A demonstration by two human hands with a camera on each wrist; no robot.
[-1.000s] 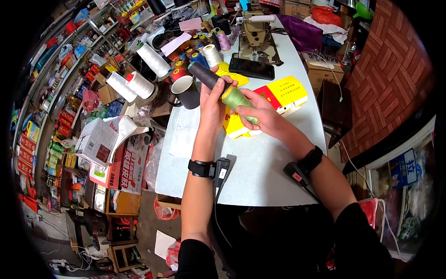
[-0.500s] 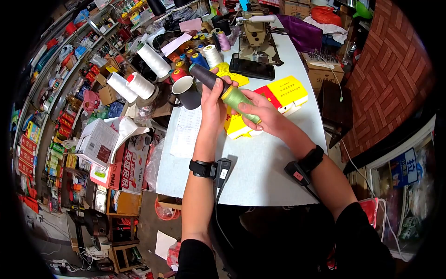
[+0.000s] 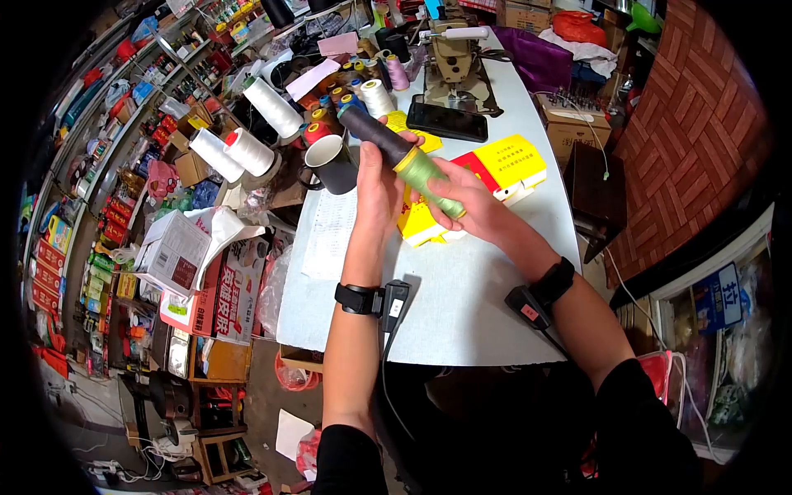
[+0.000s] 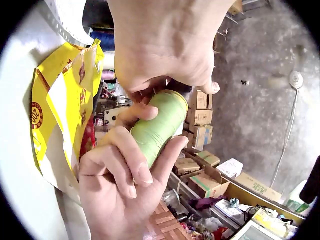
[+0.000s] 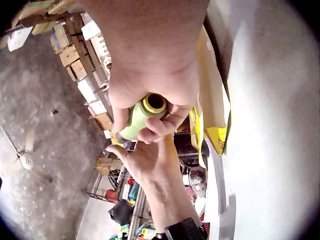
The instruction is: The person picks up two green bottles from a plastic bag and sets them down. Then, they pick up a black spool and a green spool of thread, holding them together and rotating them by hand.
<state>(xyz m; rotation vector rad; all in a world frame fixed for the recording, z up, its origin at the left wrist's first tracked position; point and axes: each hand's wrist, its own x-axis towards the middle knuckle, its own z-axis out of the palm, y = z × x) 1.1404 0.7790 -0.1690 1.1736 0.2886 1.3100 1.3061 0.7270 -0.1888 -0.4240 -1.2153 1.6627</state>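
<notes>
A dark thread spool (image 3: 373,132) and a light green one (image 3: 431,180) lie end to end, touching, tilted above the table. My left hand (image 3: 378,188) holds the dark spool from below, its fingers bent behind it and its thumb raised off it. My right hand (image 3: 478,202) grips the green spool near its lower end. In the left wrist view the green spool (image 4: 159,127) shows between the right hand's fingers, while the left hand (image 4: 162,50) hides most of the dark one. The right wrist view shows the green spool's hollow yellow end (image 5: 155,102) under the right hand (image 5: 150,65).
Yellow-and-red packets (image 3: 507,165) lie beneath and beside the hands. Around them are a dark mug (image 3: 330,165), a phone (image 3: 448,121), a paper sheet (image 3: 330,235) and many upright spools. A sewing machine (image 3: 455,62) stands at the table's far end.
The left thumb has lifted off the dark spool, and more of that spool shows. Both spools have shifted slightly to the right; the right hand keeps its grip on the green one.
</notes>
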